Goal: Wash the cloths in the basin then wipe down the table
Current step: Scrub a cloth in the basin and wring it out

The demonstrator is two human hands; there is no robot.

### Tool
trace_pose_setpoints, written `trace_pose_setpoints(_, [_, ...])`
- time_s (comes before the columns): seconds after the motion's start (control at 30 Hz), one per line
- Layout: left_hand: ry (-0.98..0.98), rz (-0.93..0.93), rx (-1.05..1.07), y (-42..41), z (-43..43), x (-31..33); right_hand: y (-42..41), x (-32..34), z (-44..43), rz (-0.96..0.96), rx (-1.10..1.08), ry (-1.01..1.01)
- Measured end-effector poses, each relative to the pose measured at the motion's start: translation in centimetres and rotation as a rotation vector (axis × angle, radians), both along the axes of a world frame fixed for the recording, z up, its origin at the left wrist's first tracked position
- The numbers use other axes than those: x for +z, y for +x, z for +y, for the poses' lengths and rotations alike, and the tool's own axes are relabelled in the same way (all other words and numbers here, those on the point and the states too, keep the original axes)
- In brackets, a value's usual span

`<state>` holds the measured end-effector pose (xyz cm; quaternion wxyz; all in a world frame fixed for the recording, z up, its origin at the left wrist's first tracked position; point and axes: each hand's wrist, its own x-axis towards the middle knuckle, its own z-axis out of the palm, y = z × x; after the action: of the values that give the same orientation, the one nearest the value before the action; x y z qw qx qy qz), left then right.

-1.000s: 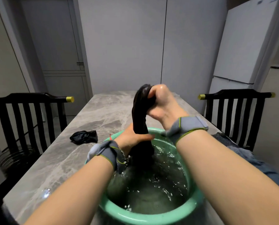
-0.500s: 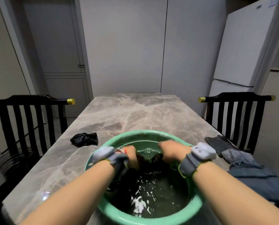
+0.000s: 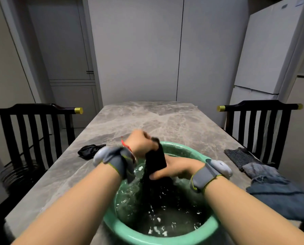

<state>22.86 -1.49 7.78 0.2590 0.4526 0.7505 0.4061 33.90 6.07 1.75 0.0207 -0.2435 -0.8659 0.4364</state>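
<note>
The grey marble table (image 3: 147, 121) runs from the bottom edge up to the middle of the frame, with a dark slatted chair (image 3: 36, 131) at its left side and another (image 3: 259, 124) at its right. A white refrigerator (image 3: 271, 50) fills the upper right.

At bottom centre a green basin (image 3: 184, 150) stands on the table, its water choppy and foaming. At the right edge a heap of blue-grey cloths (image 3: 275, 191) lies on the table, with a dark grey cloth (image 3: 236, 156) flat just above it.

The black cloth (image 3: 155, 160) being washed rises out of the water as a wet rope, its long axis nearly upright and leaning slightly toward the upper left. The left hand (image 3: 140, 144) is clenched round its top end above the far rim. The right hand (image 3: 176, 167) is wrapped round it lower down, just over the water, thumb across the front. The tail below hangs into the basin.

With one fist stacked over the other along the rope, squeezing or wringing looks like the likely step, and the lower right hand is placed to strip water down.

A smaller crumpled black cloth (image 3: 90, 151) sits on the table left of the basin, untouched.
</note>
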Motion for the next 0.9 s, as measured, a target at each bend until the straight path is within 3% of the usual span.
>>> trace_pose_setpoints(0.1, [0.227, -0.324, 0.002, 0.9, 0.3, 3.7, -0.8, 0.5, -0.3, 0.14, -0.109, -0.075])
trace_pose_setpoints(0.2, [0.281, -0.464, -0.066, 0.7, 0.1, 6.3, -1.1, 1.9, -1.4, 0.397, -0.31, -0.476])
trace_pose_setpoints(0.3, [0.31, -0.559, -0.041, -0.3, -0.6, 6.6, -1.2, 3.2, -1.5, 0.52, -0.417, -0.673])
trace_pose_setpoints(0.37, [0.263, -0.636, 0.013, -1.2, -1.0, 5.5, -0.8, 3.9, -1.3, 0.586, -0.484, -0.772])
trace_pose_setpoints(0.47, [0.03, -0.621, 0.02, -1.0, -1.9, 2.4, -0.2, 4.8, -2.1, 0.651, -0.519, -0.877])
trace_pose_setpoints(0.57, [-0.073, -0.835, 0.024, 0.1, -2.3, -0.2, 0.0, 5.1, -3.2, 0.709, -0.495, -0.903])
trace_pose_setpoints(0.73, [-0.016, -1.321, 0.028, 0.8, 0.1, -3.3, -1.3, 3.6, -3.7, 0.593, -0.532, -0.783])
trace_pose_setpoints(0.8, [0.008, -1.409, 0.014, 1.4, 0.6, -3.3, -1.4, 2.9, -3.4, 0.395, -0.553, -0.43])
trace_pose_setpoints(0.9, [0.037, -1.278, 0.106, 1.5, 1.4, -3.6, -1.0, 1.8, -2.1, -0.052, -0.526, 0.252])
